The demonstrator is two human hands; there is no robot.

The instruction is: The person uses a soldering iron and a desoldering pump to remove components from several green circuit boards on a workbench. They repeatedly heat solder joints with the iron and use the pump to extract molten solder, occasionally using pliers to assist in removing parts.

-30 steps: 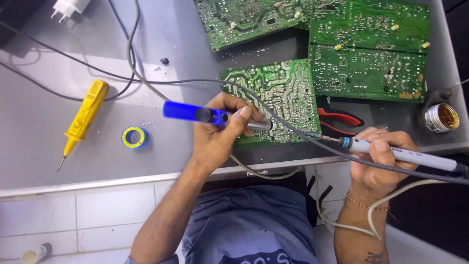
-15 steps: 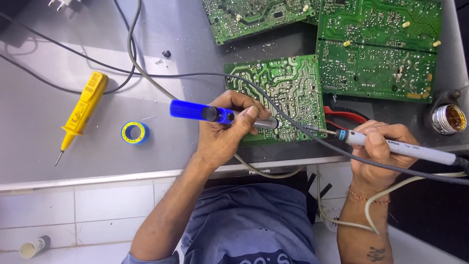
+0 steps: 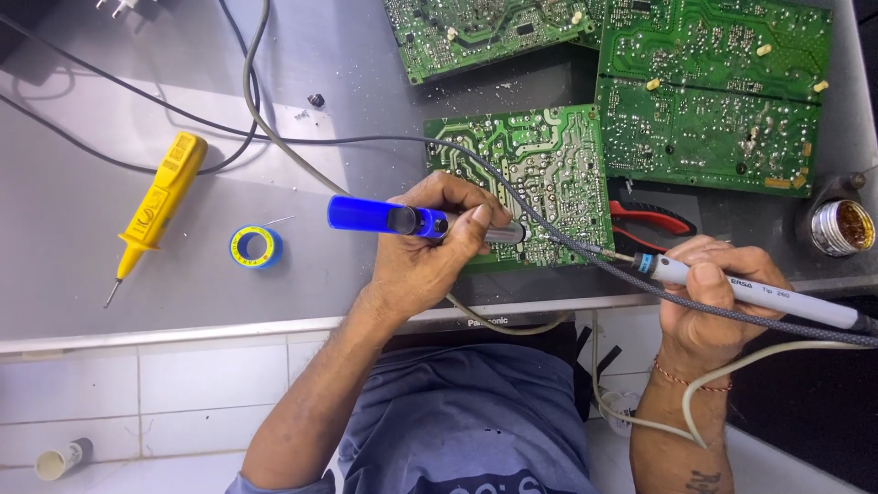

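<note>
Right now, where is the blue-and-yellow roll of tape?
In the head view the tape roll lies flat on the grey table, left of centre, between the yellow tester pen and the left hand holding the blue tool.

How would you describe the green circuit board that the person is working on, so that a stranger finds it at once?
On the grey metal table lie three green boards. The smallest green circuit board sits nearest the table's front edge, below the other two. It alone has the left hand with the blue pump tool over its lower edge, and the right hand's grey soldering iron pointing at it.
</note>
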